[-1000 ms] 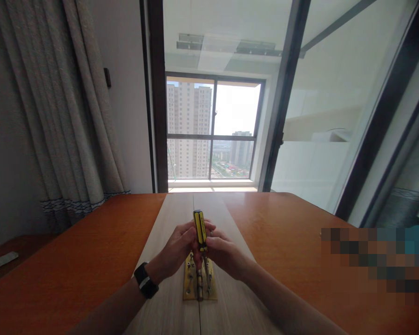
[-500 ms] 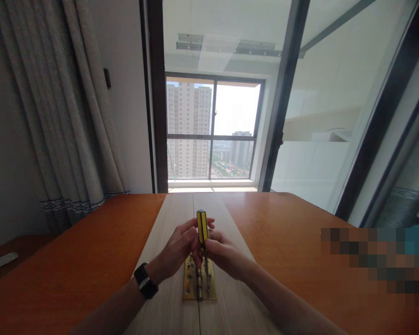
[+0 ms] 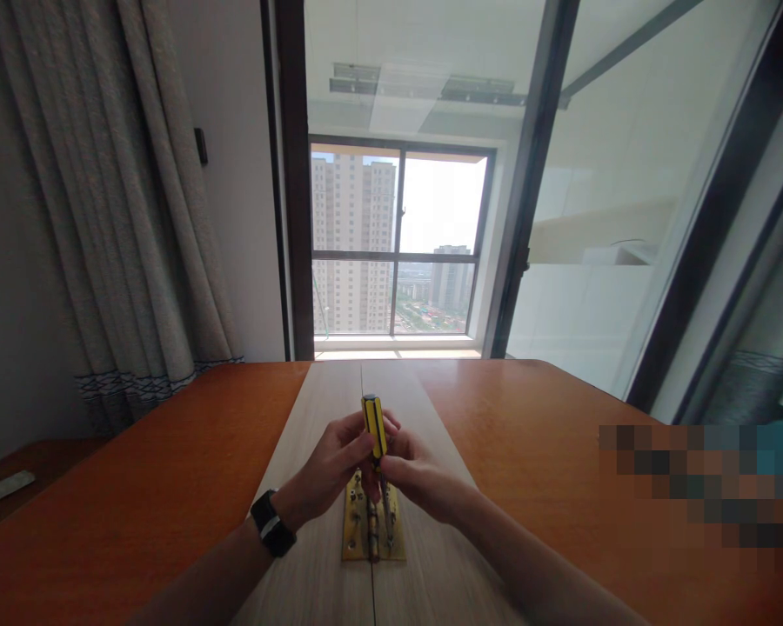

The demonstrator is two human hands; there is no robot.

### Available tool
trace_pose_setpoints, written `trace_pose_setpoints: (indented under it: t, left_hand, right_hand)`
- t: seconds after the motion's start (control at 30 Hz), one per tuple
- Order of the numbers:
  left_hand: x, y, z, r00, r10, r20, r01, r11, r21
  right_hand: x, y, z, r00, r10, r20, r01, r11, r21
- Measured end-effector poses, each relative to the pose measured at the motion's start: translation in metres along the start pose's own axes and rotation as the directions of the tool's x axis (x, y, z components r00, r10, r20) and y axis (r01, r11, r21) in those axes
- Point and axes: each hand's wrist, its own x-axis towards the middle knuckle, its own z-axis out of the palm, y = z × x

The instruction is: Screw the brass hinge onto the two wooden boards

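The yellow-and-black screwdriver [image 3: 374, 426] stands nearly upright over the brass hinge [image 3: 353, 530], handle up and leaning slightly away to the left, its shaft running down to the near end of the hinge's right leaf, where the tip meets or nearly meets a screw [image 3: 390, 542]. The left hand [image 3: 340, 457] has its grip closed on the handle, the thumb pressed along the side and the fingers curled behind. The right hand [image 3: 424, 474] grasps the handle's lower end from the other side, thumb in front; its fingers are mostly hidden. The hinge lies open and flat, its barrel along the seam between the left board [image 3: 287, 539] and the right board [image 3: 447, 539], with one leaf on each; more screws show in the left leaf, while the hands cover the far part. Both pale boards rest side by side on the orange-brown tabletop [image 3: 528, 452]. A black watch [image 3: 273, 524] circles the left wrist. Beyond the table are a window [image 3: 440, 204] with tall buildings outside and, to the left, a grey curtain [image 3: 123, 217].
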Motion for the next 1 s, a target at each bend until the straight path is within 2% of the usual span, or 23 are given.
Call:
trace_pose_setpoints:
  t: [0.27, 0.67, 1.0]
  left_hand:
    - [0.0001, -0.0007, -0.0008, 1.0, 0.004, -0.008, -0.005, 1.0, -0.015]
    - [0.0012, -0.0066, -0.0029, 0.998, -0.066, -0.006, 0.066, 0.994, -0.084]
    - [0.0023, -0.0042, 0.0004, 1.0, -0.024, -0.018, 0.022, 0.993, -0.112]
  right_hand:
    - [0.0009, -0.0033, 0.002, 1.0, 0.009, -0.005, -0.009, 1.0, 0.021]
    - [-0.0003, -0.007, 0.002, 0.999, 0.024, -0.023, -0.022, 0.996, 0.088]
    - [-0.001, -0.0058, 0.0015, 0.998, -0.01, -0.062, 0.014, 0.997, 0.073]
